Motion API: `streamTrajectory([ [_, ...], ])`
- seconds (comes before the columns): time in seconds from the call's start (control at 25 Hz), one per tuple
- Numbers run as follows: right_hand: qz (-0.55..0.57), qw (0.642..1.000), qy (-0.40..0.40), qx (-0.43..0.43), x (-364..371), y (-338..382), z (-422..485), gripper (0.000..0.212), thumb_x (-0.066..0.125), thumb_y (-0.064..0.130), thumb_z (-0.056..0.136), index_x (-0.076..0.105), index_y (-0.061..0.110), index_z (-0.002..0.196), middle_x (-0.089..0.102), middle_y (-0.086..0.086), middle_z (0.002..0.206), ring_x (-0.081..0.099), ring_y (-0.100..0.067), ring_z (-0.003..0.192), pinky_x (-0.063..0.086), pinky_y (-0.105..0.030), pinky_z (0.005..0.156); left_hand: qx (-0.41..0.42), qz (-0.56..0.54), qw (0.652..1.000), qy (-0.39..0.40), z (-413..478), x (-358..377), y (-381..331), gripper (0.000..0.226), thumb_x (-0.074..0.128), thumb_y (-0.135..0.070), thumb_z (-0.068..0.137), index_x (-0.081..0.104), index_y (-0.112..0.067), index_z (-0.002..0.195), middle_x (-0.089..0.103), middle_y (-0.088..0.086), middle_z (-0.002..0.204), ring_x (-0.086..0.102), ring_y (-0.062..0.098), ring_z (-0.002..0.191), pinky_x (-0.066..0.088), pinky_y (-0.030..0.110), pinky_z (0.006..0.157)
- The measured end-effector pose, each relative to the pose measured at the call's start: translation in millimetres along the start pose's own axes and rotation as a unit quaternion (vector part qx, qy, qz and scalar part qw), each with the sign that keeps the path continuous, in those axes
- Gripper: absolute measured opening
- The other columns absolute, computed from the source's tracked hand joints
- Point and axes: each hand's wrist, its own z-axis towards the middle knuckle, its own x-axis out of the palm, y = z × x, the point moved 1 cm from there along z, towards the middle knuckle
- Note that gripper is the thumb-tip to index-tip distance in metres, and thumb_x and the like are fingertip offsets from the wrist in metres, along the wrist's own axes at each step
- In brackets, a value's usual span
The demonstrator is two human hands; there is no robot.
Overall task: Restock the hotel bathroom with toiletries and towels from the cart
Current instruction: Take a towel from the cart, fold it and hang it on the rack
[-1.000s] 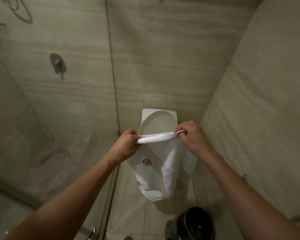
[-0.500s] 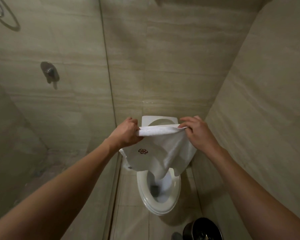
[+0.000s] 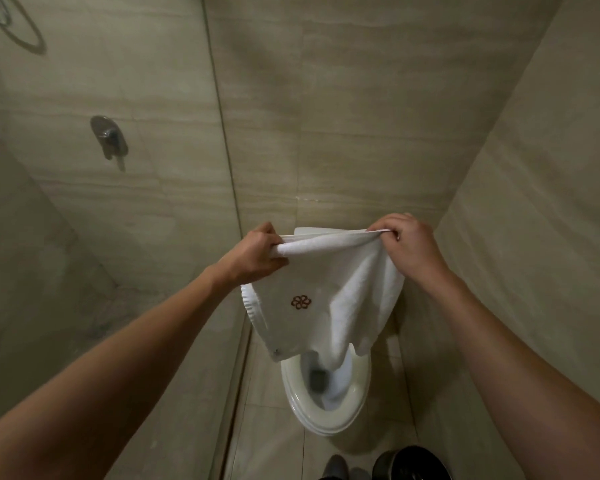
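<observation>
Left hand (image 3: 253, 259) and right hand (image 3: 411, 251) have stretched the towel (image 3: 326, 282) wider.

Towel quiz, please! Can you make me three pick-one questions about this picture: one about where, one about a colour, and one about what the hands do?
1. Where is the towel?
A) held up in the air in front of the toilet
B) folded in a drawer
C) spread on a bed

2. What colour is the flower logo on it?
A) blue
B) reddish brown
C) green

3. What are the left hand and right hand doing?
A) lying flat on the floor
B) waving with nothing in them
C) pinching the towel's top edge with curled fingers

Answers:
1 A, because the towel hangs from both hands with the open bowl showing below it.
2 B, because the stitched flower is reddish brown on white cloth.
3 C, because each hand grips one end of the top edge.
</observation>
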Motion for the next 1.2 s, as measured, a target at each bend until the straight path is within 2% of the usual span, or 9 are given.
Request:
streamTrajectory([
  [0.12,0.010,1.000,0.013,0.001,-2.0,-20.4,18.8,0.029,0.055,-0.006,0.084,0.078,0.011,0.088,0.074,-0.003,0.090,0.060,-0.023,0.092,0.039,-0.024,0.078,-0.023,0.028,0.999,0.017,20.8,6.7,0.9,0.021,0.078,-0.026,0.084,0.073,-0.008,0.092,0.054,0.004,0.092,0.056,0.021,0.076,0.035,0.022,0.068],
  [0.28,0.021,1.000,-0.002,-0.006,-10.3,-46.5,42.1,0.026,0.056,-0.005,0.082,0.078,0.010,0.086,0.070,0.000,0.082,0.058,-0.023,0.086,0.037,-0.027,0.073,-0.089,0.057,0.994,0.006,40.8,20.9,2.1,0.040,0.071,-0.041,0.089,0.064,-0.004,0.076,0.066,0.015,0.075,0.062,0.033,0.066,0.037,0.033,0.056],
  [0.4,0.012,1.000,0.012,-0.008,-19.4,-62.7,54.7,0.023,0.056,-0.005,0.083,0.074,0.010,0.086,0.061,0.007,0.080,0.055,-0.020,0.086,0.035,-0.027,0.071,-0.113,0.036,0.993,-0.028,54.3,22.4,-4.7,0.036,0.075,-0.040,0.086,0.066,-0.007,0.075,0.066,0.010,0.071,0.062,0.027,0.064,0.041,0.034,0.055],
  [0.52,0.004,0.998,0.064,-0.008,-29.3,-82.9,64.8,0.016,0.056,-0.003,0.084,0.063,0.012,0.084,0.057,0.003,0.079,0.052,-0.022,0.086,0.030,-0.029,0.067,-0.136,-0.018,0.987,-0.081,68.2,15.0,-11.3,0.025,0.082,-0.034,0.080,0.065,-0.016,0.074,0.061,-0.003,0.067,0.057,0.012,0.059,0.037,0.027,0.051],
  [0.68,-0.011,0.990,0.139,-0.010,-25.2,-101.8,70.9,0.019,0.057,-0.003,0.080,0.062,0.014,0.084,0.060,0.001,0.084,0.053,-0.024,0.089,0.029,-0.028,0.068,-0.141,-0.047,0.979,-0.142,83.6,5.6,-18.5,0.022,0.084,-0.021,0.077,0.065,-0.011,0.081,0.062,-0.003,0.071,0.056,0.005,0.062,0.039,0.021,0.051],
  [0.84,-0.002,0.973,0.225,0.043,-15.7,-115.1,64.1,0.024,0.053,0.001,0.088,0.066,0.019,0.097,0.065,0.001,0.096,0.058,-0.017,0.091,0.039,-0.029,0.066,-0.182,-0.073,0.967,-0.164,95.5,-1.5,-18.7,0.021,0.074,0.001,0.077,0.059,-0.013,0.076,0.061,0.001,0.071,0.056,0.015,0.066,0.039,0.027,0.055],
  [0.96,0.023,0.973,0.220,0.060,-14.0,-115.6,62.2,0.029,0.047,-0.001,0.092,0.067,0.017,0.102,0.067,0.002,0.095,0.061,-0.016,0.088,0.043,-0.025,0.065,-0.189,-0.125,0.960,-0.163,101.1,-7.8,-16.4,0.022,0.058,0.012,0.077,0.064,-0.010,0.076,0.065,0.002,0.072,0.059,0.015,0.068,0.044,0.024,0.056],
  [1.08,0.020,0.970,0.230,0.075,-12.0,-107.5,68.3,0.028,0.047,0.000,0.092,0.065,0.019,0.099,0.066,0.002,0.091,0.060,-0.015,0.082,0.043,-0.027,0.061,-0.194,-0.169,0.953,-0.160,106.1,-13.5,-19.2,0.026,0.050,0.017,0.079,0.066,-0.004,0.081,0.065,0.001,0.073,0.059,0.008,0.065,0.044,0.011,0.050],
  [1.2,0.006,0.970,0.228,0.088,-6.5,-96.7,76.0,0.024,0.051,0.002,0.086,0.061,0.024,0.088,0.065,0.001,0.086,0.061,-0.020,0.079,0.043,-0.033,0.062,-0.212,-0.273,0.924,-0.167,109.2,-13.3,-11.6,0.028,0.047,0.011,0.084,0.067,-0.008,0.078,0.067,0.005,0.075,0.063,0.010,0.065,0.049,0.017,0.054],
])
